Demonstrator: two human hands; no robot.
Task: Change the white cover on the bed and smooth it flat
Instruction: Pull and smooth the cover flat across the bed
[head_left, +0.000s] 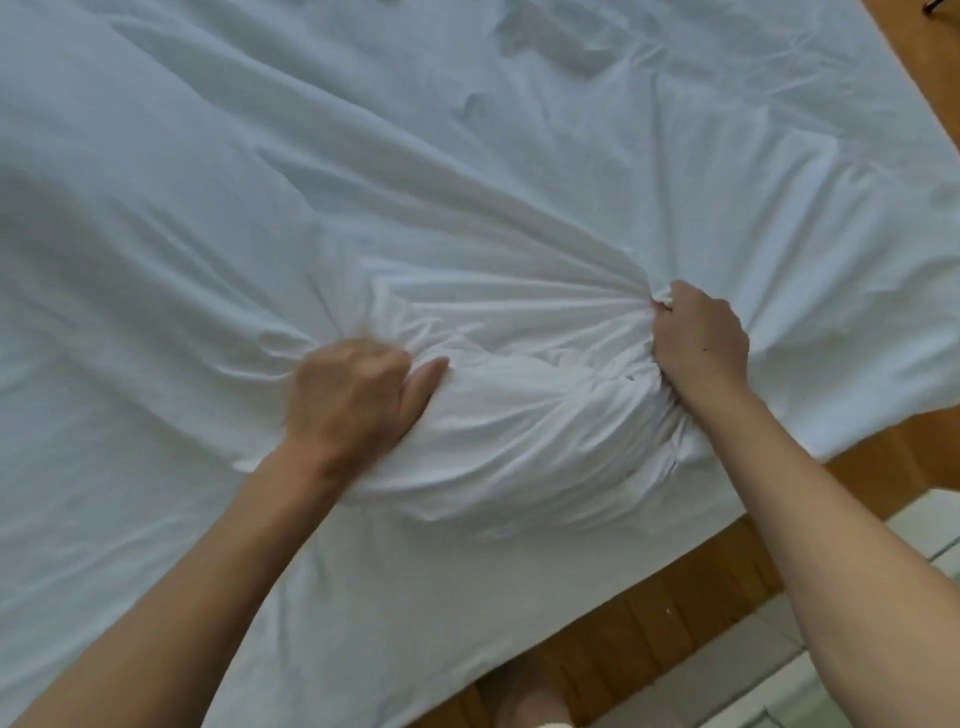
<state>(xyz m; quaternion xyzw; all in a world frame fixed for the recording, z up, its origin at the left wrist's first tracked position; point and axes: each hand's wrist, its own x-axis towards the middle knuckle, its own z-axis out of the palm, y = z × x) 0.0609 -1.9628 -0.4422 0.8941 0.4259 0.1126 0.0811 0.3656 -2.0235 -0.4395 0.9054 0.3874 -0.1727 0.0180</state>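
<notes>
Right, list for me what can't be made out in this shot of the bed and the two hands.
- Head view: the left hand is motion-blurred; its fingers sink into the white cover.
- Right hand: its fingertips are buried in the bunched folds it grips.
- What lies under the bulge between the hands is hidden by the cloth.
- The bed's far and left edges are cut off by the frame.
- A dark thing at the top right corner is cropped.

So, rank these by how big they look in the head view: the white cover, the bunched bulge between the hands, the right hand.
1. white cover
2. bunched bulge
3. right hand, gripping the fabric
</notes>
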